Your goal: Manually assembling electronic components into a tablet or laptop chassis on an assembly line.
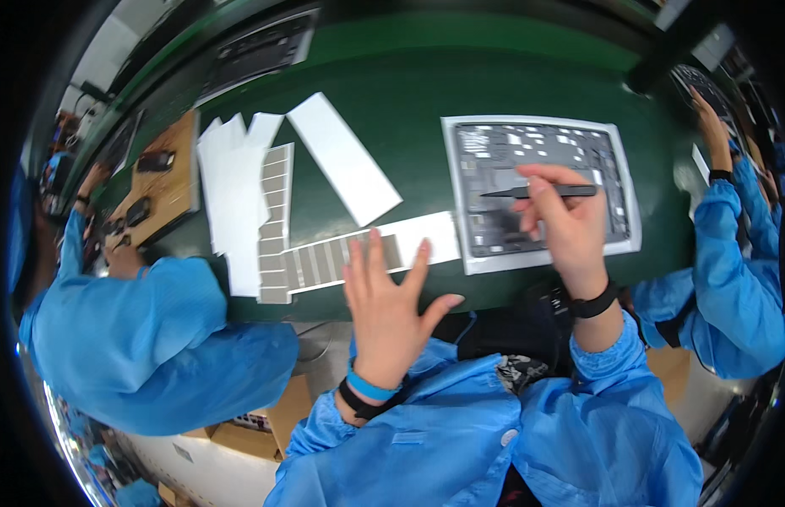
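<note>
My left hand [384, 308] lies flat with its fingers spread, pressing on a white backing strip [430, 239] that carries a row of grey rectangular stickers [318, 264]. The strip's bare white end reaches to the edge of a dark, flat panel [487, 226] in a pale tray-like surround [626, 194]. Many small white and grey patches cover the panel. Above its middle, my right hand [576, 237] pinches black tweezers [500, 193], their tip pointing left. Whether the tip holds anything is too small to tell.
On the green table [409, 93] lie another sticker strip [275, 207], a pile of white sheets [232, 198] and a blank white strip [342, 156]. A similar panel [257, 55] lies at the back left. Co-workers in blue sleeves sit left [130, 313] and right [734, 279], near a wooden board [177, 173].
</note>
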Tool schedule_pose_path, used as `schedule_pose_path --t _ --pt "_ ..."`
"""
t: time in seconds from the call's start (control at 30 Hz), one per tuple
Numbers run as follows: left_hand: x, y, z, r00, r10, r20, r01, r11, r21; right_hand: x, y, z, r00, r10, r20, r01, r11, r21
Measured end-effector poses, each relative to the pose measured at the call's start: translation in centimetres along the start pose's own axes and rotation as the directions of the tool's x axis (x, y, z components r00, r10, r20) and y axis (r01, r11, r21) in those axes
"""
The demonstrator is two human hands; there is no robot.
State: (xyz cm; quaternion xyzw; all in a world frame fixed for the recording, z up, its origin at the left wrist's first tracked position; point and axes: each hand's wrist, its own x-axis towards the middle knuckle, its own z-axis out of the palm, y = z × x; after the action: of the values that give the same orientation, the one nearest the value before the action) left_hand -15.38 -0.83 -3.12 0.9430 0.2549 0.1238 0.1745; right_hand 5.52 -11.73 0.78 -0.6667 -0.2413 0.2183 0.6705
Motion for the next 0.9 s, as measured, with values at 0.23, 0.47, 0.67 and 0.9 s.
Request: schedule_pose_path --t 0.23,0.47,0.67,0.9 --pt "4.0 6.3 -0.8 0.989 0.108 -0.102 -0.112 0.993 -0.038 -0.6 0.6 -17.7 0.974 -0.01 -0.226 -0.032 0.983 -0.182" --pt "8.9 18.3 6.4 0.884 0.468 -0.011 -0.449 0.84 -0.305 -0.2 0.6 -22.3 0.989 0.037 -0.14 -0.071 0.967 -0.245" --pt "10.0 20.1 9.8 0.902 0.433 -0.003 -0.419 0.873 -0.25 0.6 1.1 -22.3 0.998 0.06 0.007 -0.057 0.973 -0.223" --pt "10.6 20.2 9.7 0.896 0.443 0.025 -0.43 0.882 -0.191 0.8 0.1 -21.4 0.999 0.034 -0.004 -0.033 0.939 -0.343"
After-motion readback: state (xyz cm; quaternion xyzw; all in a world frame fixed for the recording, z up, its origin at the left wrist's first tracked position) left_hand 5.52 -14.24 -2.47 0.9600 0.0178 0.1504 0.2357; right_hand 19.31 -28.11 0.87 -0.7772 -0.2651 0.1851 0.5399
